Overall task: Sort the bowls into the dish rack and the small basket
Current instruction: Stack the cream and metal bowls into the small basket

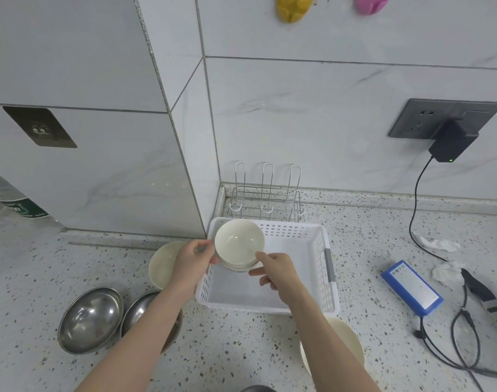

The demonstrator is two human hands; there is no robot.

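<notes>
A cream bowl [238, 243] sits on top of a short stack of bowls held above the white perforated basket [312, 244]. My left hand [195, 260] grips the stack's left side and my right hand [275, 268] holds its right rim and side. Behind the basket, in the wall corner, stands the wire dish rack [265, 198], with nothing in it. Another cream bowl [163, 263] lies left of the basket, partly behind my left wrist. Two steel bowls [90, 319] [141, 309] rest at the front left. A further cream bowl [347, 339] sits near the front, partly under my right forearm.
A blue box [412, 287] with black cables [453, 346] lies on the counter at right. A black adapter [452, 144] is plugged into the wall socket. Crumpled paper [436, 244] sits near the cable. A tiled wall block juts out at left.
</notes>
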